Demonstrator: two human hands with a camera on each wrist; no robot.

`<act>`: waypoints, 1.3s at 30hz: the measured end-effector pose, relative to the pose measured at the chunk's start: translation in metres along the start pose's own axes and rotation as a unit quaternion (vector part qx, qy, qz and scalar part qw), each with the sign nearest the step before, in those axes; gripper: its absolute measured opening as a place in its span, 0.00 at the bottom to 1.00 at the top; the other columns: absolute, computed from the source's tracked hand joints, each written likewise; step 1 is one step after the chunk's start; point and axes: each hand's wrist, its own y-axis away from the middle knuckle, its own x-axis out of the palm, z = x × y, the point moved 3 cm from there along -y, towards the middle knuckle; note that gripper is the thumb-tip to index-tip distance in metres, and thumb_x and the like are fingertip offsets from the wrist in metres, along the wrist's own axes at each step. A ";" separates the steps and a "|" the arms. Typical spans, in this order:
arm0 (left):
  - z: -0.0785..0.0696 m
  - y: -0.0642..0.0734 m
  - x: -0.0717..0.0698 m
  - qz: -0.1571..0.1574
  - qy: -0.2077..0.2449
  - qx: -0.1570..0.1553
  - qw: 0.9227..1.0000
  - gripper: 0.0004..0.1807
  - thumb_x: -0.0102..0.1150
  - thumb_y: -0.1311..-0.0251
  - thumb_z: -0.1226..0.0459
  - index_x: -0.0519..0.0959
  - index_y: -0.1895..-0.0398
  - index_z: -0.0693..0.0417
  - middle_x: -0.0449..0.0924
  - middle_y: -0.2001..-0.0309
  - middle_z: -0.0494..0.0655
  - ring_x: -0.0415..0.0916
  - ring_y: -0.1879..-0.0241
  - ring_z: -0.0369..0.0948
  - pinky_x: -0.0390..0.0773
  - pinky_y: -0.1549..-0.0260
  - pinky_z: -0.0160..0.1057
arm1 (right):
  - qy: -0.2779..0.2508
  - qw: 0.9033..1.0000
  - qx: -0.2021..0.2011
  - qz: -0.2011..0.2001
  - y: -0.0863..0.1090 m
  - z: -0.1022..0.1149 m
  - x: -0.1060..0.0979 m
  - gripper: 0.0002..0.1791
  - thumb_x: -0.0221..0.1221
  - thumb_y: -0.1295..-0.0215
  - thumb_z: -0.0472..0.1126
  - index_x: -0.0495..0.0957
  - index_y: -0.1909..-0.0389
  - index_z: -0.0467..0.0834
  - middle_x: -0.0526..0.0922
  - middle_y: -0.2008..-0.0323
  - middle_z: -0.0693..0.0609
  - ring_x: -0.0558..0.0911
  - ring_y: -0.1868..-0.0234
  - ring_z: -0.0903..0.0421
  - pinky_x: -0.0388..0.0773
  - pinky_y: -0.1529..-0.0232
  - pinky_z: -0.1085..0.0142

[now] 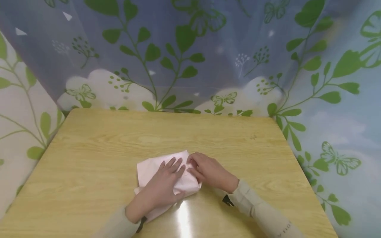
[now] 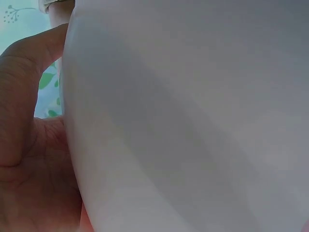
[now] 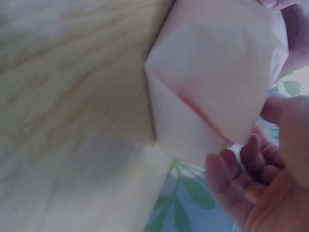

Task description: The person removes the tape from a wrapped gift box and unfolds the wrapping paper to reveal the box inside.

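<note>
A pale pink sheet of wrapping paper, folded into a packet, lies on the wooden table; what it may enclose is hidden. My left hand rests flat on top of it, fingers spread. At the packet's right end, my right hand has its fingers curled and pinches the paper near a fold. The right wrist view shows that end of the paper with a slanting folded edge, the fingertips of the right hand at its tip. Pale paper fills most of the left wrist view, beside the left thumb.
The light wooden table extends around the packet on all sides. Behind it and at both sides hangs a curtain printed with leaves and butterflies. A bright light reflection lies on the tabletop near the front.
</note>
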 end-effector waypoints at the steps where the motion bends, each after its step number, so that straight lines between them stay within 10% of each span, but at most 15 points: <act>1: 0.000 0.000 0.000 0.000 -0.001 0.000 1.000 0.42 0.68 0.44 0.49 0.72 0.31 0.66 0.63 0.26 0.65 0.58 0.25 0.64 0.59 0.30 0.69 | -0.005 1.000 0.004 -0.002 -0.001 0.001 0.000 0.09 0.56 0.24 0.46 0.75 0.51 0.47 0.75 0.65 0.60 0.74 0.66 0.65 0.76 0.67 0.71; 10: 0.000 0.002 -0.001 0.000 -0.006 0.000 1.000 0.42 0.68 0.44 0.48 0.71 0.31 0.66 0.63 0.26 0.66 0.58 0.26 0.64 0.60 0.30 0.69 | 0.005 1.000 0.029 0.006 -0.004 0.009 0.000 0.04 0.56 0.24 0.41 0.78 0.59 0.47 0.78 0.67 0.59 0.76 0.67 0.64 0.78 0.67 0.70; 21: 0.000 0.001 -0.001 -0.007 -0.006 -0.002 1.000 0.44 0.68 0.45 0.47 0.71 0.30 0.64 0.63 0.26 0.64 0.58 0.25 0.62 0.59 0.29 0.68 | 0.016 0.999 -0.036 0.006 0.001 0.002 -0.001 0.03 0.55 0.23 0.40 0.77 0.56 0.47 0.80 0.59 0.57 0.77 0.59 0.62 0.81 0.60 0.68; 39: 0.000 -0.001 -0.001 -0.004 0.004 -0.003 1.000 0.42 0.68 0.45 0.49 0.72 0.31 0.65 0.62 0.26 0.65 0.58 0.25 0.63 0.59 0.29 0.67 | -0.072 0.996 -0.053 0.004 0.008 -0.017 0.004 0.04 0.52 0.21 0.43 0.73 0.58 0.49 0.74 0.63 0.59 0.73 0.63 0.65 0.76 0.63 0.73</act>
